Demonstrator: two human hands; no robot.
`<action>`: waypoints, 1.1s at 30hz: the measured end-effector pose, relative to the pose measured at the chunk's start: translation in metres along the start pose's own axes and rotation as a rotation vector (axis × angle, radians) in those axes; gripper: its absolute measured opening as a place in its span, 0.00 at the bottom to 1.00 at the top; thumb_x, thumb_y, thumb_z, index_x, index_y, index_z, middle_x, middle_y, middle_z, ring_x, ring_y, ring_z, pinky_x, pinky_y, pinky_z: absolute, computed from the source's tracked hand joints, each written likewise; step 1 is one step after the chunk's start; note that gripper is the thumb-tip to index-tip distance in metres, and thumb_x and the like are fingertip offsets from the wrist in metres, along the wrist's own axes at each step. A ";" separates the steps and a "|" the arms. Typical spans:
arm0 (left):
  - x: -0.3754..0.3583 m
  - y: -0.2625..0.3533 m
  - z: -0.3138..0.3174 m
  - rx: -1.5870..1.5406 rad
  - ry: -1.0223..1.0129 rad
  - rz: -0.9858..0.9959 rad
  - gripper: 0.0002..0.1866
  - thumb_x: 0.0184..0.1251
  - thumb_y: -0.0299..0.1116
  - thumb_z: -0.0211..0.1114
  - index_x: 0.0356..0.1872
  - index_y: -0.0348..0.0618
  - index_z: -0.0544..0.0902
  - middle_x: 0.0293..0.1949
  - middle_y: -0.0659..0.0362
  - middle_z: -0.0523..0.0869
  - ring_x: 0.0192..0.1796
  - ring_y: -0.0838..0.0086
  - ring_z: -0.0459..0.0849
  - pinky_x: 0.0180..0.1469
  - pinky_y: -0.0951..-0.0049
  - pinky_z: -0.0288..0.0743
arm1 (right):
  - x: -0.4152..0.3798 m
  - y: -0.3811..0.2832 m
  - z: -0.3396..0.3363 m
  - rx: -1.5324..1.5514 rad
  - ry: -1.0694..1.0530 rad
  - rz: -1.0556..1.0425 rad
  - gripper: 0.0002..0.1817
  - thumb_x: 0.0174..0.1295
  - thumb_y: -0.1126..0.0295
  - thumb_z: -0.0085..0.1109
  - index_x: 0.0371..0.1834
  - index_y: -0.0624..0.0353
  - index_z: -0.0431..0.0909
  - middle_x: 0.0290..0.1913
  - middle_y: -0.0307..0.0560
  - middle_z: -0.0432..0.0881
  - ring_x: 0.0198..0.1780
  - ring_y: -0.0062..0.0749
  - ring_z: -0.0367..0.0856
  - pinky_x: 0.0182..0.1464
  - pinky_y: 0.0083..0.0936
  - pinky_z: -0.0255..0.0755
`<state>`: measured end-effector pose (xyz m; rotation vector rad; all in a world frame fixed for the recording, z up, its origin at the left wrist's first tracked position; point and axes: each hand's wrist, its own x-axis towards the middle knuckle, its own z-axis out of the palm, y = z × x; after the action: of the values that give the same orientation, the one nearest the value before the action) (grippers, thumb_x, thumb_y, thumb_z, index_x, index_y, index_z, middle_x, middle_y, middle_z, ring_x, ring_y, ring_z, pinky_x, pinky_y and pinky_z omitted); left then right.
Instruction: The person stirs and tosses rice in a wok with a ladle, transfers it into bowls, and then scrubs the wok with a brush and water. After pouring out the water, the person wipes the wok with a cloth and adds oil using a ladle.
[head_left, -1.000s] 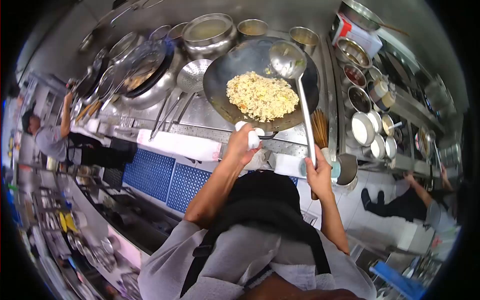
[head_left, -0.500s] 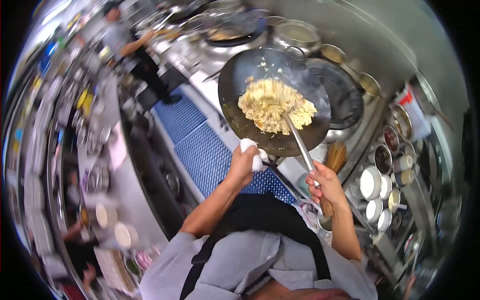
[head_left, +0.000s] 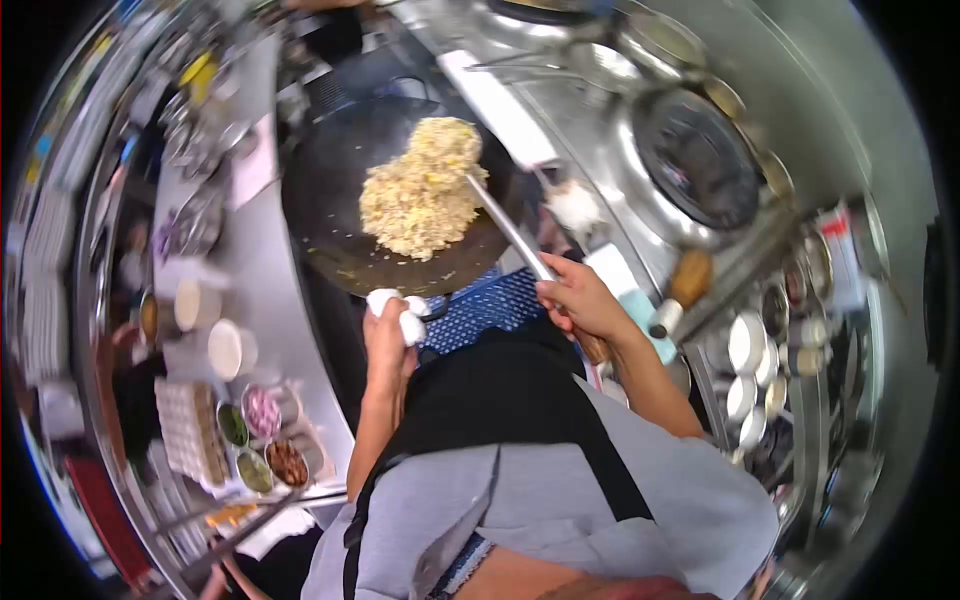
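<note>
My left hand is closed round a folded white cloth at the near rim of a large dark wok, gripping the wok through it. In the wok lies a heap of fried rice with yellow egg bits. My right hand is wrapped round the long metal handle of a ladle, whose wooden end sticks out below the fist. The ladle's bowl is hidden under a rounded mound of rice. The wok hangs between the stove and the left counter.
On the right, the stove carries a round black burner and a bamboo brush. The left counter holds white tubs, an egg tray and small ingredient containers. Several white bowls stand far right.
The wok has swung left, away from the stove towards the left counter, with both hands following. Rice is now heaped over the ladle. The co-worker has almost left the view.
</note>
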<state>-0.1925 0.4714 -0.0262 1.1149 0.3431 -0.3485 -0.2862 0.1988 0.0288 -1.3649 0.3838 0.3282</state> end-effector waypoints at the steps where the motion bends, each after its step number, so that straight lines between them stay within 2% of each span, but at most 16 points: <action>1: -0.005 0.003 -0.017 -0.022 0.057 0.018 0.07 0.59 0.23 0.57 0.39 0.40 0.76 0.31 0.60 0.81 0.32 0.75 0.82 0.33 0.73 0.76 | 0.007 -0.001 0.016 -0.076 0.002 -0.008 0.31 0.71 0.72 0.54 0.77 0.57 0.59 0.28 0.36 0.73 0.15 0.15 0.68 0.14 0.16 0.64; 3: -0.012 0.009 -0.031 -0.023 0.110 0.087 0.08 0.59 0.22 0.58 0.40 0.40 0.76 0.31 0.62 0.80 0.30 0.77 0.80 0.31 0.74 0.73 | 0.020 0.006 0.035 -0.137 -0.017 -0.020 0.31 0.71 0.73 0.54 0.77 0.58 0.60 0.28 0.37 0.74 0.15 0.16 0.68 0.13 0.17 0.63; 5: -0.012 0.013 -0.049 -0.046 0.162 0.108 0.09 0.59 0.22 0.57 0.41 0.39 0.76 0.32 0.61 0.80 0.31 0.76 0.81 0.31 0.73 0.74 | 0.035 0.017 0.035 0.041 -0.075 -0.016 0.31 0.71 0.74 0.54 0.77 0.59 0.59 0.28 0.38 0.74 0.14 0.16 0.68 0.12 0.17 0.62; 8: -0.015 0.027 -0.087 -0.113 0.129 0.128 0.13 0.59 0.23 0.58 0.45 0.39 0.74 0.37 0.59 0.80 0.37 0.72 0.82 0.36 0.72 0.75 | 0.057 0.027 0.083 -0.010 -0.136 -0.049 0.33 0.71 0.74 0.55 0.78 0.60 0.58 0.29 0.40 0.75 0.14 0.17 0.68 0.12 0.17 0.63; 10: -0.021 0.038 -0.095 -0.122 0.150 0.137 0.12 0.59 0.23 0.57 0.45 0.38 0.74 0.37 0.59 0.80 0.37 0.72 0.82 0.37 0.72 0.76 | 0.061 0.019 0.089 0.105 -0.204 0.011 0.34 0.70 0.73 0.56 0.78 0.60 0.56 0.28 0.40 0.75 0.14 0.17 0.68 0.12 0.18 0.64; 11: -0.021 0.040 -0.102 -0.143 0.148 0.135 0.12 0.59 0.23 0.57 0.45 0.38 0.74 0.37 0.58 0.81 0.37 0.72 0.82 0.37 0.72 0.76 | 0.067 0.021 0.097 0.031 -0.207 -0.013 0.34 0.70 0.73 0.56 0.78 0.60 0.57 0.28 0.39 0.75 0.14 0.17 0.69 0.13 0.18 0.64; 13: -0.020 0.041 -0.116 -0.162 0.176 0.138 0.10 0.60 0.23 0.57 0.43 0.37 0.75 0.35 0.59 0.81 0.35 0.73 0.82 0.35 0.72 0.76 | 0.075 0.030 0.113 -0.115 -0.199 -0.044 0.33 0.70 0.74 0.56 0.78 0.60 0.58 0.26 0.37 0.75 0.14 0.17 0.69 0.13 0.18 0.66; 16: -0.010 0.038 -0.146 -0.198 0.194 0.131 0.08 0.60 0.24 0.58 0.41 0.38 0.75 0.32 0.59 0.82 0.32 0.73 0.82 0.31 0.72 0.76 | 0.081 0.031 0.136 -0.040 -0.213 -0.017 0.33 0.70 0.75 0.56 0.78 0.58 0.59 0.25 0.36 0.74 0.14 0.16 0.69 0.13 0.17 0.64; 19: -0.012 0.041 -0.154 -0.170 0.263 0.170 0.08 0.61 0.24 0.59 0.41 0.39 0.76 0.32 0.58 0.82 0.31 0.73 0.82 0.30 0.72 0.75 | 0.096 0.043 0.143 -0.162 -0.237 -0.075 0.33 0.70 0.75 0.56 0.78 0.58 0.59 0.25 0.36 0.73 0.14 0.16 0.69 0.13 0.16 0.63; 21: -0.011 0.044 -0.161 -0.160 0.267 0.166 0.08 0.59 0.23 0.57 0.40 0.36 0.76 0.31 0.56 0.81 0.29 0.69 0.83 0.30 0.68 0.77 | 0.101 0.033 0.151 -0.235 -0.242 -0.098 0.32 0.70 0.75 0.55 0.78 0.58 0.59 0.24 0.36 0.73 0.14 0.16 0.69 0.14 0.16 0.63; 23: -0.014 0.050 -0.158 -0.198 0.317 0.179 0.09 0.59 0.24 0.57 0.41 0.36 0.75 0.31 0.56 0.81 0.28 0.69 0.83 0.30 0.68 0.78 | 0.108 0.027 0.151 -0.175 -0.288 -0.094 0.32 0.70 0.75 0.54 0.78 0.60 0.59 0.23 0.36 0.73 0.14 0.16 0.68 0.14 0.16 0.63; 26: -0.008 0.049 -0.164 -0.225 0.256 0.218 0.11 0.59 0.24 0.59 0.43 0.37 0.74 0.34 0.57 0.81 0.33 0.70 0.83 0.35 0.69 0.78 | 0.126 0.026 0.161 -0.144 -0.316 -0.070 0.31 0.71 0.74 0.53 0.77 0.61 0.59 0.26 0.37 0.74 0.13 0.16 0.66 0.14 0.16 0.63; 29: -0.017 0.061 -0.158 -0.201 0.291 0.210 0.11 0.59 0.24 0.59 0.43 0.36 0.74 0.35 0.56 0.81 0.33 0.69 0.83 0.36 0.68 0.79 | 0.133 0.027 0.164 -0.049 -0.308 -0.035 0.32 0.70 0.73 0.55 0.76 0.62 0.59 0.27 0.40 0.74 0.14 0.17 0.67 0.12 0.19 0.65; 33: -0.003 0.052 -0.166 -0.221 0.277 0.212 0.10 0.58 0.23 0.58 0.42 0.36 0.74 0.33 0.55 0.81 0.32 0.68 0.84 0.35 0.66 0.80 | 0.137 0.019 0.164 -0.090 -0.407 -0.033 0.34 0.70 0.73 0.54 0.79 0.61 0.55 0.28 0.40 0.76 0.13 0.16 0.67 0.12 0.18 0.64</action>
<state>-0.1880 0.6444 -0.0490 0.9712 0.4901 0.0331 -0.1595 0.3646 -0.0228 -1.3510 0.0085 0.5888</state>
